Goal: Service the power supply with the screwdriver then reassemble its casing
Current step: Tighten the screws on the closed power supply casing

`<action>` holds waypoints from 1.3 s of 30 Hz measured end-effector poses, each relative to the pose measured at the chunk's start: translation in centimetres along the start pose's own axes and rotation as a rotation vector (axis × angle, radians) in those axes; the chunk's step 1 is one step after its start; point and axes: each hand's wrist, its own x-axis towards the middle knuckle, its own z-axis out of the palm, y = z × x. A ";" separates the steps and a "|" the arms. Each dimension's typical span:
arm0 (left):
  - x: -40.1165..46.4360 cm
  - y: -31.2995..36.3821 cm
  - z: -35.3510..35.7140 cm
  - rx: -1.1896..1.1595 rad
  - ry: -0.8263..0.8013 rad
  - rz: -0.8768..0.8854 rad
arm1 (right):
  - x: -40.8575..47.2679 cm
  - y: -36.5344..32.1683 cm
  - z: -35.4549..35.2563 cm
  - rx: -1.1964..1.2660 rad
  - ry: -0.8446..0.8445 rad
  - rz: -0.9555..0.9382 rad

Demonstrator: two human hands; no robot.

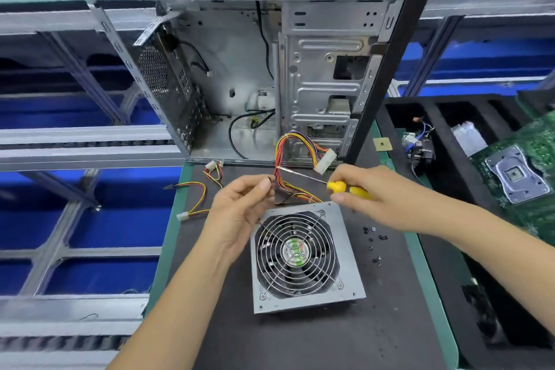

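Note:
The grey power supply (306,258) lies on the dark mat, its fan grille facing up. Its bundle of coloured wires (288,186) rises from the far edge toward the computer case. My right hand (381,195) grips the yellow-handled screwdriver (345,186), whose metal shaft points left toward the wire bundle. Just left of the bundle, above the supply's far left corner, my left hand (240,207) pinches something small and dark at its fingertips; what it is cannot be made out. Several small black screws (375,242) lie loose on the mat right of the supply.
An open, empty computer case (270,69) stands upright behind the mat. Loose connectors (204,186) trail to the left. A black foam tray (450,144) holds parts at the right, with a green motherboard (519,168) beside it. Blue bins and metal racking fill the left.

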 end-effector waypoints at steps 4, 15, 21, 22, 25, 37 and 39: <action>-0.3 0.3 -0.5 0.077 -0.031 0.078 | 0.3 -0.5 -0.9 -0.130 0.021 -0.056; -0.2 0.9 -1.1 0.198 -0.054 0.130 | 0.4 -1.4 -1.2 -0.139 0.012 -0.062; -0.1 1.1 -2.0 0.359 -0.068 0.189 | 0.7 -1.8 -1.5 -0.068 -0.072 -0.018; -0.1 1.2 -2.2 0.396 -0.080 0.216 | 0.8 -2.0 -1.6 -0.052 -0.081 -0.019; -0.3 1.8 -2.5 0.532 -0.150 0.317 | 1.2 -2.7 -2.2 -0.017 -0.139 -0.036; -0.8 0.8 -3.5 0.430 -0.041 0.286 | 3.8 -4.3 -3.0 -0.051 -0.152 -0.044; -0.7 0.7 -3.8 0.429 -0.041 0.277 | 4.1 -4.3 -3.0 -0.063 -0.158 -0.047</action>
